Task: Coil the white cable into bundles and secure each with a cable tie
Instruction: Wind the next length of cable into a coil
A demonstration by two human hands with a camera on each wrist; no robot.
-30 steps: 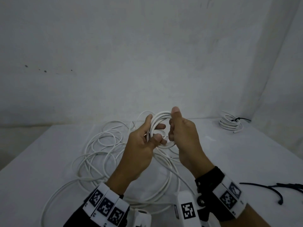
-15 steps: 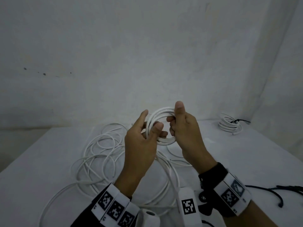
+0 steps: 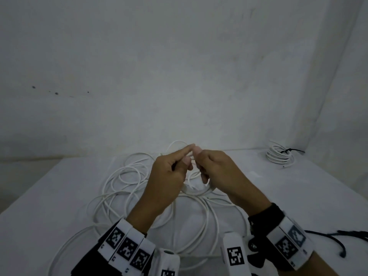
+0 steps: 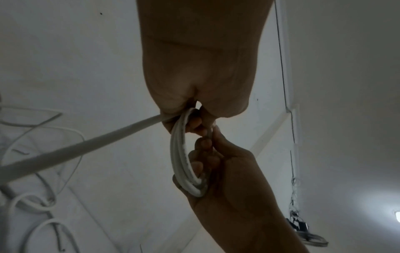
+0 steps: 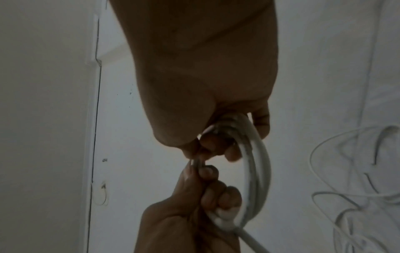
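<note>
Both hands meet above the middle of the table around a small coil of white cable [image 3: 199, 191]. My left hand [image 3: 189, 154] pinches one side of the coil, index finger stretched forward. My right hand [image 3: 201, 164] curls its fingers round the other side. In the left wrist view the coil [image 4: 181, 154] shows several turns running from the left hand [image 4: 194, 123] to the right hand [image 4: 207, 154]. A single strand [image 4: 86, 143] leads off it toward the loose cable. The right wrist view shows the same coil [image 5: 257, 171] gripped by both hands. In the head view the hands hide most of it.
Loose white cable [image 3: 123, 176] sprawls in wide loops over the white table [image 3: 39, 216], left of and under my hands. A bundle [image 3: 279, 156] bound with a black tie lies at the back right corner. Black cable ties [image 3: 338, 236] lie near the right edge. Walls close the back and right.
The coil stood upright and open between my hands; now it is tipped lower and mostly hidden. Both hands have dropped a little and closed together until their fingertips touch.
</note>
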